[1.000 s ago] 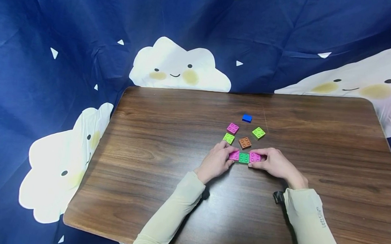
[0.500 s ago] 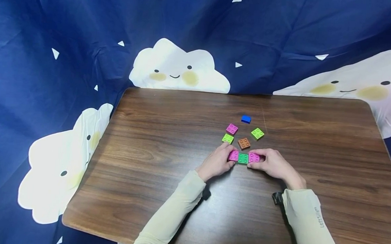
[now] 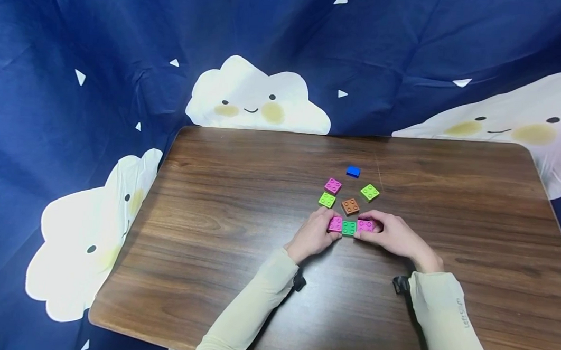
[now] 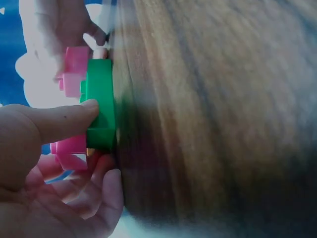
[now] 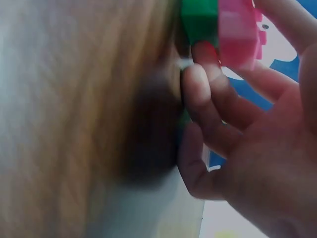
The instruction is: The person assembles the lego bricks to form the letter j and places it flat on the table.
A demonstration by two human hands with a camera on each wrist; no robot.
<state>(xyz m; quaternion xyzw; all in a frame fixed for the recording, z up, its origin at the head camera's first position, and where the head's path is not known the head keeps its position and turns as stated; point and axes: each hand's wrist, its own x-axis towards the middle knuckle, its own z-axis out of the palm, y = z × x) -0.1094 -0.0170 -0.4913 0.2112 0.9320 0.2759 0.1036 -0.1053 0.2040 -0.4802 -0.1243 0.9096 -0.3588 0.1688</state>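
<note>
A long green building brick (image 3: 349,228) lies on the wooden table in front of the person, with a pink brick (image 3: 335,224) on its left end and another pink brick (image 3: 365,226) on its right end. Green studs show between the two in the head view. My left hand (image 3: 312,232) grips the left end, its thumb against the near side of the green brick and fingers curled behind. With thumb and forefinger, my right hand (image 3: 393,235) pinches the right pink brick; in the right wrist view its other fingers curl below, near the table.
Just beyond the hands lie several loose bricks: an orange-brown brick (image 3: 350,206), a lime brick (image 3: 327,200), a magenta brick (image 3: 333,186), another lime brick (image 3: 369,192) and a blue brick (image 3: 353,171). A dark blue curtain (image 3: 363,47) with clouds hangs behind the table (image 3: 231,204).
The left hand has drawn slightly back from the near lime brick, and its thumb has slid right toward the green brick. The right hand keeps its hold with hardly any movement.
</note>
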